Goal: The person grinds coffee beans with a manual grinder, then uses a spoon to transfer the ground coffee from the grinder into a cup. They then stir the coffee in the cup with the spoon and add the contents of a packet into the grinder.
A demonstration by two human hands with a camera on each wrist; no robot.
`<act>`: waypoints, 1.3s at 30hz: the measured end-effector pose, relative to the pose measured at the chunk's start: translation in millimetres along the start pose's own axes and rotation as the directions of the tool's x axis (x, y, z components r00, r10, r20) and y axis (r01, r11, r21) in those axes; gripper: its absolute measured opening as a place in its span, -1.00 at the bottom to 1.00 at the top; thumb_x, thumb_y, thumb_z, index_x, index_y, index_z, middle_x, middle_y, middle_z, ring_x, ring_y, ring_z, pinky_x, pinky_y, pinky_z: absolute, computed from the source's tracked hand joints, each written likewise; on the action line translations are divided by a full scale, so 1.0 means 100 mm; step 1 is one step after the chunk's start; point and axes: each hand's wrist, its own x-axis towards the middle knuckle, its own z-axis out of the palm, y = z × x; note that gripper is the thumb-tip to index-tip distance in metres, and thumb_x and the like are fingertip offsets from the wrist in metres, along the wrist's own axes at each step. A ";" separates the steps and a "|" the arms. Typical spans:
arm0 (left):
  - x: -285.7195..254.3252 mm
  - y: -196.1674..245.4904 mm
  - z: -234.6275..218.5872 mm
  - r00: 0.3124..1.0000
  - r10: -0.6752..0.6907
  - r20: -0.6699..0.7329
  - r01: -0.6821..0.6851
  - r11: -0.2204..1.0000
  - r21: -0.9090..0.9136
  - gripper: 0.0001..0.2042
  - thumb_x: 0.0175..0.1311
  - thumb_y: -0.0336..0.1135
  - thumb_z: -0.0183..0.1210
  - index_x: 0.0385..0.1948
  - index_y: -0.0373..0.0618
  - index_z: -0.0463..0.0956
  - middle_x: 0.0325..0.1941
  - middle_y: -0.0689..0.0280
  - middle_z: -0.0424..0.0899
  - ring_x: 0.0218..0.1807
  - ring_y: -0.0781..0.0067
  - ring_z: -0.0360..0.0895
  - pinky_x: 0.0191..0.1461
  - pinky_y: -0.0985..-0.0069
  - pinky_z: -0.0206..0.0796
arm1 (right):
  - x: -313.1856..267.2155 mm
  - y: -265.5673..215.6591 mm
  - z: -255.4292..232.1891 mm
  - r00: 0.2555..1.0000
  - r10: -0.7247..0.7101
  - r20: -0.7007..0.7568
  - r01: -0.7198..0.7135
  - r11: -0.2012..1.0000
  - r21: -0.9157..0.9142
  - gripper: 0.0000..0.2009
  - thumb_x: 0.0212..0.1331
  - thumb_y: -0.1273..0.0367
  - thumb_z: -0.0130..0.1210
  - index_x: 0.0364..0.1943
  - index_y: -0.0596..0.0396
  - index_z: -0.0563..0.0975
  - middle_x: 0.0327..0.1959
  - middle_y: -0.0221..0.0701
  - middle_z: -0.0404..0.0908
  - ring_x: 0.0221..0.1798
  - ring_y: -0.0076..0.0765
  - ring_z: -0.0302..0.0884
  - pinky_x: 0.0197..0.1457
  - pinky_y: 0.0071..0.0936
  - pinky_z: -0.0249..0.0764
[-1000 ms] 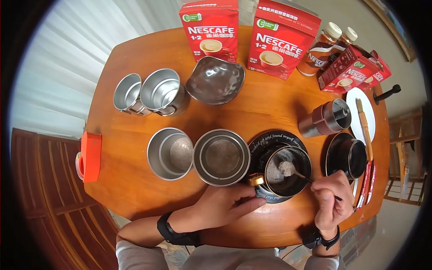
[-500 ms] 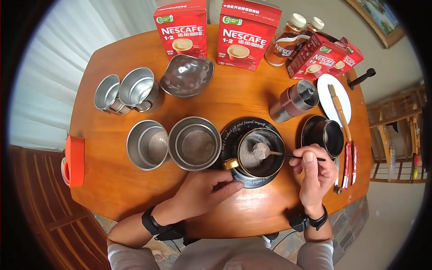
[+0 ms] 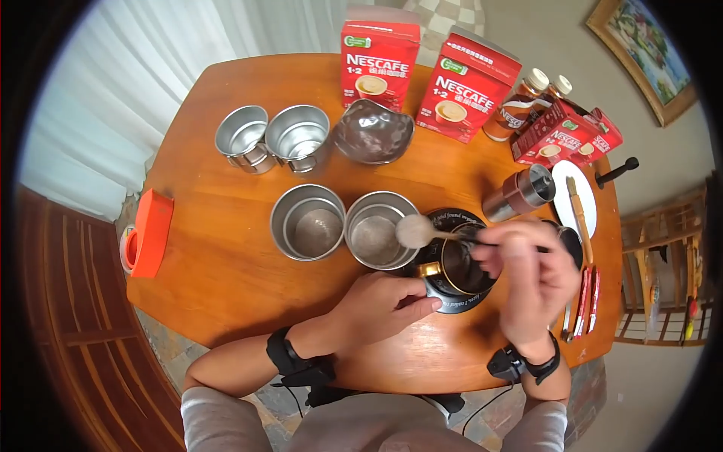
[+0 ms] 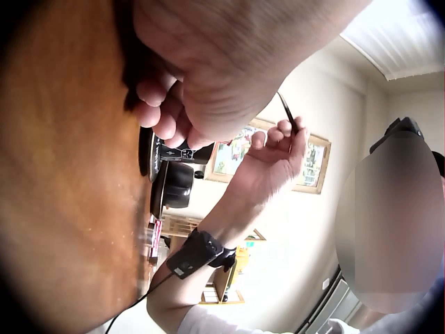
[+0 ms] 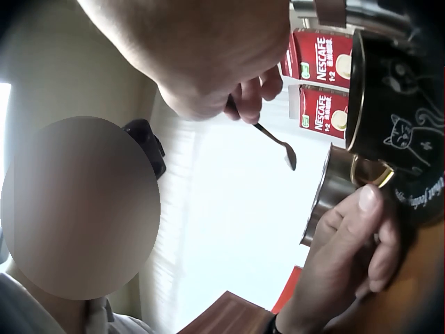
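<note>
My right hand (image 3: 527, 279) pinches the dark handle of a spoon (image 5: 272, 137), raised above the table. The spoon's bowl carries a heap of pale powder (image 3: 414, 231), over the right rim of the right metal cup (image 3: 380, 194) in the head view. Below the hand, a black mug (image 5: 410, 104) with cat drawings and a gold handle (image 3: 428, 270) stands on a black lettered saucer (image 3: 461, 305). Beside that handle rests my left hand (image 3: 376, 309), fingers loosely bent, its thumb right at the saucer's edge. The left metal cup (image 3: 290, 222) stands close alongside.
Two handled metal mugs (image 3: 299, 124) and a dark wavy bowl (image 3: 374, 132) stand farther back. Red Nescafe boxes (image 3: 465, 87) and bottles (image 3: 520, 105) line the far edge. At right are a grinder (image 3: 520, 192), a white plate (image 3: 565, 215), a brush and red sachets (image 3: 590, 301).
The loaded spoon has risen out of the black mug and moved left toward the metal cups, carried by my right hand. My left hand stays beside the saucer. The head view has shifted.
</note>
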 end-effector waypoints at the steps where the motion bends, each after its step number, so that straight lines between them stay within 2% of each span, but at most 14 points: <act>1: 0.00 -0.01 0.00 1.000 0.012 -0.003 -0.012 1.000 -0.002 -0.72 0.51 -0.18 0.28 -0.29 -0.26 0.66 -0.54 0.33 0.53 -0.45 0.62 0.35 -0.38 0.44 0.23 | 0.05 0.07 0.06 0.993 -0.047 0.110 0.056 0.995 -0.088 -0.90 0.44 0.53 0.17 -0.15 0.26 0.69 -0.36 -0.30 0.74 -0.43 -0.49 0.62 -0.39 -0.55 0.47; 2: 0.00 -0.01 -0.01 1.000 0.020 -0.001 -0.020 1.000 0.014 -0.70 0.50 -0.15 0.27 -0.30 -0.24 0.66 -0.53 0.25 0.56 -0.45 0.42 0.42 -0.36 0.35 0.28 | 0.09 0.13 0.11 0.972 -0.083 0.221 0.122 0.978 -0.168 -0.93 0.40 0.55 0.21 -0.16 0.25 0.70 -0.39 -0.30 0.71 -0.45 -0.45 0.60 -0.40 -0.52 0.44; 4: 0.01 -0.03 -0.02 0.999 0.035 0.009 -0.035 0.998 0.048 -0.67 0.49 -0.08 0.24 -0.33 -0.18 0.67 -0.51 0.10 0.63 -0.45 0.01 0.57 -0.31 0.16 0.38 | 0.09 0.17 0.19 0.969 -0.170 0.179 0.208 0.953 -0.220 -0.94 0.36 0.56 0.23 -0.19 0.23 0.70 -0.42 -0.30 0.69 -0.47 -0.41 0.57 -0.41 -0.48 0.41; 7: 0.01 -0.06 0.00 0.997 0.083 -0.011 -0.082 0.993 0.080 -0.67 0.49 -0.07 0.24 -0.33 -0.18 0.67 -0.51 0.09 0.63 -0.45 0.00 0.57 -0.31 0.16 0.38 | 0.09 0.18 0.19 0.975 -0.163 0.148 0.194 0.956 -0.222 -0.95 0.34 0.56 0.25 -0.21 0.21 0.71 -0.44 -0.31 0.68 -0.49 -0.40 0.53 -0.41 -0.46 0.39; 10: 0.01 -0.05 0.00 0.999 0.041 0.012 -0.041 0.999 0.019 -0.73 0.51 -0.19 0.27 -0.22 -0.27 0.69 -0.52 0.27 0.53 -0.46 0.55 0.36 -0.37 0.39 0.23 | 0.08 0.19 0.20 0.986 -0.131 0.099 0.147 0.972 -0.181 -0.95 0.34 0.55 0.25 -0.23 0.20 0.71 -0.45 -0.33 0.67 -0.53 -0.44 0.48 -0.44 -0.49 0.36; 13: 0.02 -0.05 -0.01 0.999 0.038 0.023 -0.039 0.998 0.042 -0.74 0.52 -0.20 0.26 -0.21 -0.27 0.69 -0.51 0.27 0.53 -0.46 0.55 0.35 -0.36 0.40 0.23 | 0.12 0.16 0.15 0.976 -0.066 0.206 0.121 0.956 -0.266 -0.94 0.35 0.55 0.24 -0.21 0.21 0.72 -0.45 -0.36 0.66 -0.54 -0.48 0.46 -0.44 -0.52 0.35; 16: 0.02 -0.03 -0.01 0.999 -0.008 0.033 0.008 1.000 -0.008 -0.73 0.52 -0.19 0.25 -0.24 -0.27 0.67 -0.51 0.26 0.51 -0.45 0.53 0.34 -0.35 0.40 0.23 | 0.11 0.16 0.15 0.980 -0.085 0.182 0.131 0.956 -0.263 -0.93 0.37 0.55 0.22 -0.20 0.22 0.72 -0.43 -0.34 0.68 -0.52 -0.48 0.50 -0.43 -0.52 0.37; 22: 0.02 -0.05 -0.01 0.990 0.141 -0.004 -0.140 0.988 0.061 -0.72 0.52 -0.22 0.24 -0.35 -0.28 0.61 -0.49 0.18 0.57 -0.44 0.37 0.46 -0.30 0.26 0.29 | 0.12 0.07 0.32 0.994 -0.087 0.071 0.095 0.988 -0.118 -0.92 0.37 0.57 0.21 -0.19 0.25 0.72 -0.36 -0.27 0.74 -0.40 -0.37 0.64 -0.32 -0.47 0.49; 23: 0.04 -0.11 0.01 0.985 0.171 -0.026 -0.167 0.980 0.108 -0.69 0.47 -0.10 0.26 -0.29 -0.21 0.70 -0.43 0.04 0.69 -0.38 -0.04 0.64 -0.25 0.14 0.44 | 0.14 0.05 0.38 0.988 -0.133 0.081 0.141 0.984 -0.111 -0.92 0.36 0.57 0.22 -0.19 0.25 0.72 -0.35 -0.26 0.75 -0.39 -0.35 0.65 -0.30 -0.46 0.50; 25: 0.08 -0.23 0.09 0.949 0.287 -0.133 -0.275 0.956 0.104 -0.72 0.48 -0.14 0.23 -0.28 -0.20 0.71 -0.41 0.05 0.71 -0.38 -0.09 0.63 -0.21 0.13 0.47 | 0.15 0.01 0.50 0.962 -0.241 0.131 0.259 0.955 -0.144 -0.90 0.27 0.60 0.29 -0.17 0.24 0.72 -0.34 -0.26 0.75 -0.36 -0.24 0.66 -0.27 -0.40 0.53; 28: 0.06 -0.25 0.12 0.931 0.307 -0.196 -0.317 0.948 -0.022 -0.83 0.47 -0.34 0.17 -0.12 -0.23 0.64 -0.22 0.08 0.74 -0.17 -0.01 0.67 -0.03 0.20 0.50 | 0.17 0.10 0.66 0.809 -0.462 0.363 0.544 0.822 -0.167 -0.78 0.11 0.59 0.37 -0.14 0.22 0.69 -0.26 -0.30 0.73 -0.29 -0.15 0.63 -0.28 -0.31 0.57; 30: 0.03 -0.15 0.08 0.948 0.267 -0.171 -0.300 0.931 -0.208 -0.82 0.44 -0.43 0.14 -0.03 -0.26 0.59 -0.11 0.07 0.72 -0.03 0.08 0.67 0.05 0.23 0.48 | 0.14 0.12 0.72 0.806 -0.401 0.436 0.525 0.824 -0.214 -0.78 0.10 0.58 0.38 -0.14 0.18 0.72 -0.22 -0.30 0.76 -0.26 -0.16 0.65 -0.24 -0.33 0.56; 33: -0.03 -0.06 -0.01 0.979 0.197 -0.052 -0.203 0.967 -0.157 -0.76 0.43 -0.49 0.15 0.08 -0.29 0.50 0.05 0.07 0.64 0.14 0.18 0.60 0.18 0.28 0.43 | 0.13 0.10 0.70 0.800 -0.410 0.437 0.535 0.818 -0.211 -0.76 0.08 0.55 0.41 -0.13 0.14 0.73 -0.20 -0.31 0.77 -0.23 -0.17 0.64 -0.22 -0.32 0.56; 39: 0.06 -0.25 0.09 0.930 0.321 -0.177 -0.337 0.939 -0.071 -0.67 0.46 -0.48 0.13 0.22 -0.27 0.42 0.22 0.05 0.55 0.25 0.16 0.53 0.27 0.27 0.39 | 0.10 0.14 0.72 0.786 -0.397 0.474 0.538 0.817 -0.208 -0.71 0.05 0.54 0.42 -0.08 0.10 0.73 -0.21 -0.34 0.73 -0.23 -0.17 0.62 -0.22 -0.28 0.59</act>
